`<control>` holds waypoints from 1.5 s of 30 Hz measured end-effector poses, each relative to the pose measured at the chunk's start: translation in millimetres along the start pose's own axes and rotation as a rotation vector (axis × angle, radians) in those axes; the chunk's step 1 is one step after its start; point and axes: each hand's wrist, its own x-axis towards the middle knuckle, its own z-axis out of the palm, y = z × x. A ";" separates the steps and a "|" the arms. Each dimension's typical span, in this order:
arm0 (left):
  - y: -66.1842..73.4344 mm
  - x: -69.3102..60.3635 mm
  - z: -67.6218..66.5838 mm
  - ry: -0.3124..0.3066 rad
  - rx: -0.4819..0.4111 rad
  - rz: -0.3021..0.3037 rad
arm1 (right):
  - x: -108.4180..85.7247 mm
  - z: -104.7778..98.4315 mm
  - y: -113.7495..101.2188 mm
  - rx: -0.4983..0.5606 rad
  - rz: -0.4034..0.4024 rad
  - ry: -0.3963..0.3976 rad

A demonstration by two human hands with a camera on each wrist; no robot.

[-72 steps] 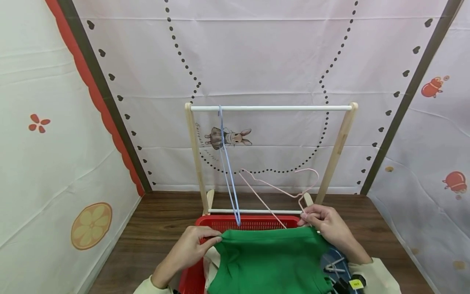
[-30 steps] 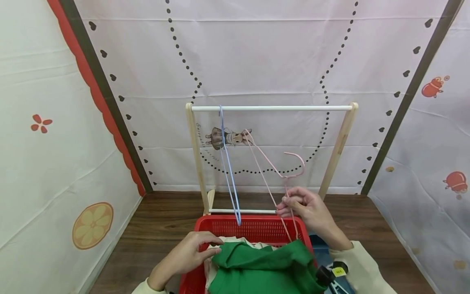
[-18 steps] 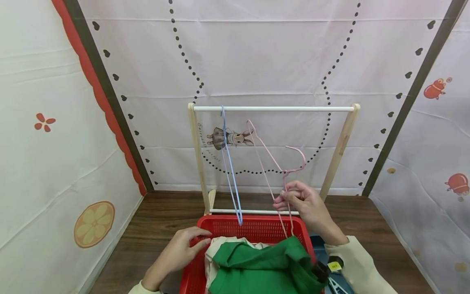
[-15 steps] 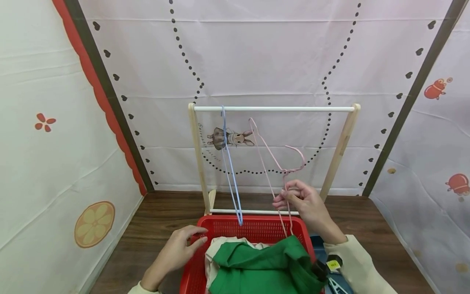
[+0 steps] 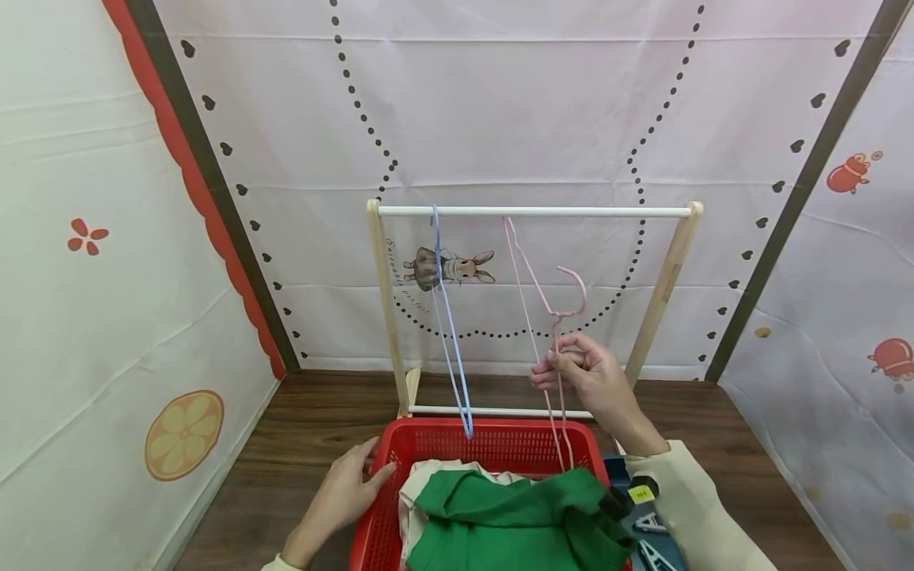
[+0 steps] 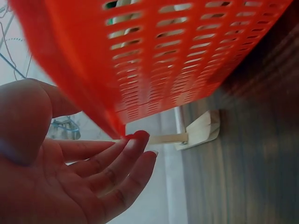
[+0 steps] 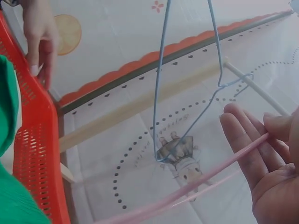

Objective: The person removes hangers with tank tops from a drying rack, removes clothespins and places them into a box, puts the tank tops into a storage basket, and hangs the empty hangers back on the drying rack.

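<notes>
My right hand [image 5: 593, 388] pinches a pink wire clothes hanger [image 5: 583, 295] near its neck, between thumb and fingers. The hanger stands tilted above a red basket [image 5: 493, 428], its lower end reaching down to a bunched green garment [image 5: 500, 539]. At the basket's left rim is my left hand [image 5: 341, 488]. Its thumb lies over the rim and its loose fingers are outside; in the left wrist view the fingertips [image 6: 140, 136] are at the rim's underside. A blue hanger [image 5: 447, 317] hangs from the rack's white bar [image 5: 557, 212].
Behind the basket stands the wooden rack [image 5: 660, 293] on a dark wood table [image 5: 286, 444]. Cream cloth [image 5: 417, 484] lies in the basket beside the green garment. A blue tray [image 5: 624, 476] with white clips [image 5: 653, 555] sits right of the basket, under my right forearm.
My right hand has raised the pink hanger and moved it left and away from me. My left hand has let go of the green garment, which has bunched up, and moved to the basket's left rim.
</notes>
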 end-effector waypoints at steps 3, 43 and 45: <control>-1.9 -0.9 3.3 -0.009 -0.001 -0.009 | 4.4 0.4 -3.5 0.008 0.021 0.012; -3.5 -6.3 21.4 0.064 0.001 -0.046 | 53.7 2.1 -43.0 0.151 -0.013 0.054; -3.8 -6.7 21.5 0.051 -0.012 -0.057 | 54.9 2.6 -43.4 0.173 -0.019 0.057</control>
